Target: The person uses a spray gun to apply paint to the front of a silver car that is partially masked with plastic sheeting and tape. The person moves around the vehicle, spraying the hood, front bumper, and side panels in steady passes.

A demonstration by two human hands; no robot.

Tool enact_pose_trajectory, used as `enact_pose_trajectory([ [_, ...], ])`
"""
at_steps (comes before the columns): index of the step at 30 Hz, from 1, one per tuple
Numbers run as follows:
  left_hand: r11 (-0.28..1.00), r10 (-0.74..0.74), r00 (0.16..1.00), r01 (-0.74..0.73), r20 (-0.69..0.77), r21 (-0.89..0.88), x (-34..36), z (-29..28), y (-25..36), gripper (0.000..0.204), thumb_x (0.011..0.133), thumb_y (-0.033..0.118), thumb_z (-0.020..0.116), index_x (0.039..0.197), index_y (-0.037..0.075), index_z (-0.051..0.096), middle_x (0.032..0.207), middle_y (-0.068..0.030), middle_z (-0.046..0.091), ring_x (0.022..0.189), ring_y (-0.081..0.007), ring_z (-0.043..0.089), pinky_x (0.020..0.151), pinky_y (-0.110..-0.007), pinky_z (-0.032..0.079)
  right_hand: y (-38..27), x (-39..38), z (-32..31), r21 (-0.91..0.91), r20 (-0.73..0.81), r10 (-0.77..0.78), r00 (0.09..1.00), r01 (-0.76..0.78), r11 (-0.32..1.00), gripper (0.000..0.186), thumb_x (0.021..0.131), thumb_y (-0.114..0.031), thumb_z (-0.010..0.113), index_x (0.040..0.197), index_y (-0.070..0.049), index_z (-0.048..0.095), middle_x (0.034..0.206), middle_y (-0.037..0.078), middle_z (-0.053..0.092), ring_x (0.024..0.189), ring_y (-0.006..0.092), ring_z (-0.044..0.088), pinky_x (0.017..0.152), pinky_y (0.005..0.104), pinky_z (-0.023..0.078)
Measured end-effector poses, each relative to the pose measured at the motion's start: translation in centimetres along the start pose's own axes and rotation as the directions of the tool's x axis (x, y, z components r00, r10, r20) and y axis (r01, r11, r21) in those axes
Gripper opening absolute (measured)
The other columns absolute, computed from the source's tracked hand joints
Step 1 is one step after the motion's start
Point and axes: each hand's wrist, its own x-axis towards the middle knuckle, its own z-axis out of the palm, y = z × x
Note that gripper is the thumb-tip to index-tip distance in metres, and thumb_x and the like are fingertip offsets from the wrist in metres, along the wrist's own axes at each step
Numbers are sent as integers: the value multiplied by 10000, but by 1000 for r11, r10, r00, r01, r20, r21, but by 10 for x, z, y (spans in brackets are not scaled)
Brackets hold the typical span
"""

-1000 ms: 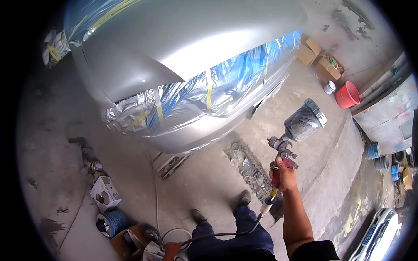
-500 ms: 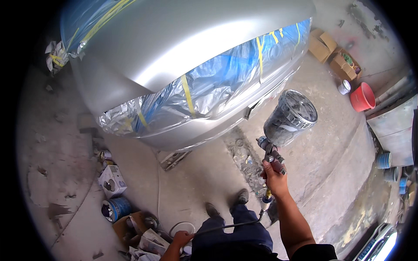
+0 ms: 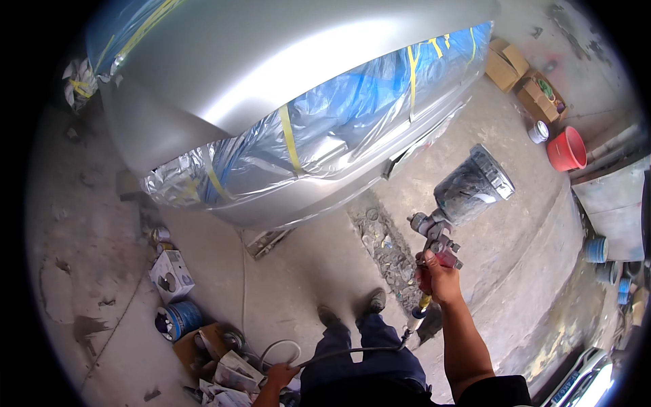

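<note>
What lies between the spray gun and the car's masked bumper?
Only bare concrete floor with a rubble patch, in the head view, separates the spray gun from the masked bumper.

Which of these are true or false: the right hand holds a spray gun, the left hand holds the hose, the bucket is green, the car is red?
1. The right hand grips a spray gun with a grey cup. True.
2. The left hand holds the thin grey air hose. True.
3. The plastic bucket is green. False: it is red.
4. The car body is red. False: it is silver, with blue plastic masking film taped on.
</note>
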Motion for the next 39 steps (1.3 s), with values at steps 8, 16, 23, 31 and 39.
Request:
enact_pose_trajectory([
  [8, 1000, -11, 999, 11, 33, 2, 15, 6, 19, 507, 703, 520, 656, 641, 17, 642, 641, -186, 606, 630, -334, 601, 606, -421, 461, -13, -2, -38, 20, -112, -174, 978, 177, 984, 332, 910, -332, 576, 1099, -59, 581, 667, 24, 592, 551, 81, 533, 465, 213, 399],
  [16, 998, 53, 996, -55, 76, 28, 23, 10, 58, 506, 721, 531, 656, 642, 31, 650, 660, -179, 624, 677, -347, 619, 648, -436, 481, -38, 39, -32, -125, 221, 1, 975, 28, 992, 348, 885, -397, 595, 961, -57, 607, 610, 19, 559, 488, 77, 499, 409, 212, 350],
  [23, 982, 155, 985, -144, 80, -123, 29, 12, 130, 511, 728, 528, 666, 609, 35, 600, 604, -159, 593, 606, -328, 590, 581, -420, 453, -120, 112, -108, -67, -211, -252, 945, 243, 968, 263, 862, -301, 653, 856, -57, 554, 729, 32, 559, 522, 135, 565, 420, 253, 432],
  [31, 979, 167, 986, -162, 24, -125, 44, 6, 173, 535, 730, 573, 631, 616, 52, 585, 607, -132, 581, 600, -276, 581, 556, -403, 423, -148, 154, -156, -232, -502, -374, 780, 295, 927, 323, 858, -332, 633, 973, -71, 483, 645, 27, 540, 505, 119, 556, 389, 245, 397],
  [39, 978, 191, 971, -200, 146, 51, 46, 20, 143, 546, 721, 591, 634, 621, 56, 594, 626, -151, 589, 638, -313, 601, 593, -415, 450, -13, 90, -113, -216, 50, -182, 982, 189, 958, 254, 855, -220, 662, 926, -35, 503, 619, 35, 577, 532, 106, 575, 472, 240, 452],
])
